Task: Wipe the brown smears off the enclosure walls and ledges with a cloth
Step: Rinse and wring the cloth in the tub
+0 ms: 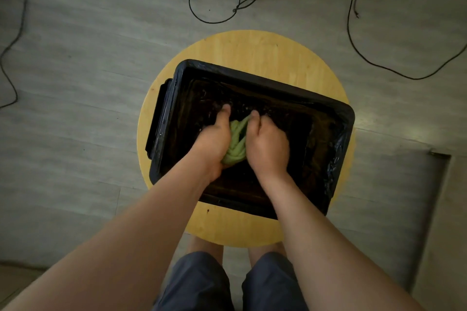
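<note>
Two-handed, grips the twisted green cloth (236, 145) with left hand (214, 140) and right hand (269, 145), with fingers (254, 115) of both curled tight round it, low inside the black tub (255, 82), and risks snagging the crinkled lining (337, 159) just beyond the fingertips or dragging the tub off the round stool (227, 226).

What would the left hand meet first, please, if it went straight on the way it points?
Most likely the far wall of the black tub. The left hand, gripping the green cloth inside it, points toward that wall, though depth is unclear.
</note>
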{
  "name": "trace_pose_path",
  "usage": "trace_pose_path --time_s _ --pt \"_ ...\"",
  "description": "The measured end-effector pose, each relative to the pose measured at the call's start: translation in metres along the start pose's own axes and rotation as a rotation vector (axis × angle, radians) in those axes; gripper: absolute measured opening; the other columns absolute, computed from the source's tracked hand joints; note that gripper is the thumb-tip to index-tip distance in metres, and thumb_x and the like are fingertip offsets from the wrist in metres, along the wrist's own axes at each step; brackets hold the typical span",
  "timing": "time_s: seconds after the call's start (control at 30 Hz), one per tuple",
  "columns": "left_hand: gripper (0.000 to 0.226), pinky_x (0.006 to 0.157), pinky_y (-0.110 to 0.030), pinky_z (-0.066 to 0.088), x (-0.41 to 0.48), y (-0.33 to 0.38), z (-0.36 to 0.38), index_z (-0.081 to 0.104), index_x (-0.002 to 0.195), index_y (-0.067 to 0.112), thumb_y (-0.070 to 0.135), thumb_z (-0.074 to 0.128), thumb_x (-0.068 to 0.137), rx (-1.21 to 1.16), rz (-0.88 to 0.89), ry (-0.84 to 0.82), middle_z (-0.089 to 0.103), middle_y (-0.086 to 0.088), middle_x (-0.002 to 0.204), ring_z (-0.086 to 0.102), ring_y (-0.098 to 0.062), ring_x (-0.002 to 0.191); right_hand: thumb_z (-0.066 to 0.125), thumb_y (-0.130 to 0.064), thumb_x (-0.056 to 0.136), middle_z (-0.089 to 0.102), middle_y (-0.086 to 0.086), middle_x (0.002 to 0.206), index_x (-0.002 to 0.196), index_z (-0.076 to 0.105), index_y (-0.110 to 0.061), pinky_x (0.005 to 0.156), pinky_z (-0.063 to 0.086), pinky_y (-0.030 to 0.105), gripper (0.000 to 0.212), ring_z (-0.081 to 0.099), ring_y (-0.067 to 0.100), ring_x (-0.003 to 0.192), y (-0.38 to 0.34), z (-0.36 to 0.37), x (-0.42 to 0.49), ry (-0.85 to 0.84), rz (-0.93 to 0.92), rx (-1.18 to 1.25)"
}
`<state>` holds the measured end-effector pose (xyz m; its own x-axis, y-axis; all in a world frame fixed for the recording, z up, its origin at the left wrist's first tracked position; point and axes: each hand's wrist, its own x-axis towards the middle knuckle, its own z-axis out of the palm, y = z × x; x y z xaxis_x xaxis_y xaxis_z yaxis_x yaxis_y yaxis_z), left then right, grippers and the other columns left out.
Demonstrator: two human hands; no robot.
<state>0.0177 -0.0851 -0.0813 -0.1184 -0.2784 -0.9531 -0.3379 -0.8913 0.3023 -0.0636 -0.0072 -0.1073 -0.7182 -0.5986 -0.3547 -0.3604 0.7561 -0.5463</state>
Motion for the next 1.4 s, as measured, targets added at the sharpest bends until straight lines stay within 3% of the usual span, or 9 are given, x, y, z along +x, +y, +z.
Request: trace_pose_path --time_s 0.23,0.4,0.63,0.83,0.93,1.03,1.2,1.3,1.4 --pt "0.037 0.065 -0.033 0.060 0.006 -0.005 -0.006 0.041 0.126 0.029 0.033 0.063 0.097 0.153 0.123 0.162 0.054 -0.004 0.125 0.060 -0.024 0.106 0.032 -0.039 0.110 0.026 0.028 0.156 0.154 0.028 -0.003 0.110 0.035 0.044 0.056 0.033 0.043 0.140 0.009 0.001 0.010 -0.128 0.555 0.101" --pt "0.037 0.086 -0.045 0.060 0.003 -0.001 0.001 0.062 0.131 0.021 0.038 0.055 0.100 -0.078 -0.044 0.011 0.072 -0.011 0.116 0.070 -0.030 0.103 0.036 -0.038 0.110 0.066 0.002 0.103 0.119 0.056 -0.017 0.078 0.054 0.039 0.030 0.067 0.026 0.097 -0.008 -0.005 -0.011 -0.458 0.264 0.127" --pt "0.032 0.042 -0.016 0.047 -0.001 0.002 -0.013 0.055 0.072 0.018 0.018 0.051 0.104 -0.080 -0.042 -0.075 0.055 0.001 0.064 0.057 -0.009 0.047 0.054 -0.035 0.102 0.048 -0.003 0.050 0.061 0.048 -0.017 0.041 0.037 0.031 0.046 0.050 0.017 0.044 -0.047 -0.029 -0.052 -0.236 -0.254 0.305" --pt "0.033 0.066 -0.019 0.048 -0.014 0.006 0.001 0.044 0.078 0.025 0.017 0.038 0.109 -0.035 0.033 -0.005 0.045 0.005 0.079 0.049 -0.014 0.081 0.039 -0.037 0.100 0.051 -0.006 0.053 0.060 0.051 -0.021 0.045 0.044 0.035 0.045 0.053 0.016 0.047 -0.034 -0.005 -0.033 -0.064 -0.265 0.171" --pt "0.028 0.073 -0.032 0.058 -0.015 -0.001 0.001 0.070 0.089 0.009 0.003 0.046 0.102 -0.175 0.062 -0.054 0.071 -0.007 0.080 0.068 -0.024 0.083 0.028 -0.044 0.099 0.061 0.004 0.065 0.071 0.058 -0.016 0.050 0.045 0.035 0.050 0.060 0.026 0.057 -0.013 -0.001 -0.014 -0.047 -0.180 -0.024" --pt "0.033 0.093 -0.041 0.061 -0.013 -0.012 -0.003 0.072 0.111 0.007 -0.002 0.042 0.100 -0.096 0.097 -0.032 0.077 -0.014 0.103 0.074 -0.028 0.098 0.034 -0.042 0.108 0.067 0.015 0.102 0.104 0.063 -0.009 0.067 0.043 0.035 0.044 0.065 0.035 0.091 0.009 -0.003 0.004 0.012 0.064 -0.013" --pt "0.030 0.091 -0.047 0.058 -0.010 -0.008 -0.007 0.054 0.130 0.026 0.035 0.057 0.101 0.053 0.083 0.120 0.061 0.001 0.109 0.060 -0.021 0.097 0.030 -0.050 0.109 0.018 0.018 0.161 0.161 0.017 -0.013 0.114 0.031 0.048 0.065 0.027 0.041 0.144 0.008 0.003 0.000 -0.076 0.502 0.099" --pt "0.036 0.097 -0.049 0.054 -0.009 -0.008 -0.003 0.061 0.130 0.024 0.043 0.058 0.099 -0.054 -0.067 0.063 0.068 -0.005 0.115 0.064 -0.027 0.105 0.028 -0.044 0.111 0.038 0.023 0.150 0.154 0.032 -0.008 0.103 0.040 0.043 0.056 0.044 0.039 0.134 -0.005 0.006 -0.011 -0.362 0.392 0.067" --pt "0.035 0.081 -0.038 0.059 -0.006 -0.009 -0.004 0.074 0.111 0.016 0.045 0.059 0.100 -0.221 -0.123 0.004 0.079 -0.009 0.096 0.074 -0.027 0.094 0.036 -0.045 0.110 0.067 0.002 0.097 0.112 0.060 -0.016 0.069 0.052 0.034 0.038 0.067 0.019 0.088 -0.023 -0.006 -0.028 -0.363 0.168 0.164"
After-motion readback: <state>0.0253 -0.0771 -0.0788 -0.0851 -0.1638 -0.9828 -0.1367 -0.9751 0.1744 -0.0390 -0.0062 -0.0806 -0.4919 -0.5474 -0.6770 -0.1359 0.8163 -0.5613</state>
